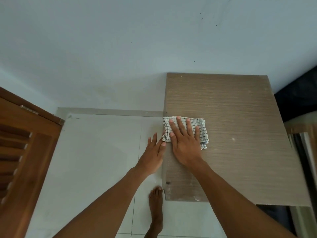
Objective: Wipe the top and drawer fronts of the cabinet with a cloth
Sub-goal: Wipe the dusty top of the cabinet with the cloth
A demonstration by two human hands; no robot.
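Right hand (184, 143) flat, palm down, fingers spread and extended forward, left hand (153, 152) just beside it — open, fingers straight and loosely together, both bare forearms reaching forward from below, one bare foot (156, 208) planted between them.

We see a cabinet (231, 134) topped in matt wood-grain laminate, pale brown with fine streaks, dusty and speckled white in spots. On it lies a cloth (200, 125), soft woven cotton by its look, off-white with a thin dark check and a frayed corner. The floor (96, 152) is smooth, pale tile with a faint sheen. The wall (120, 48) is flat matt paint. At the left, a door (25, 152) of warm, varnished wood with louvred slats.
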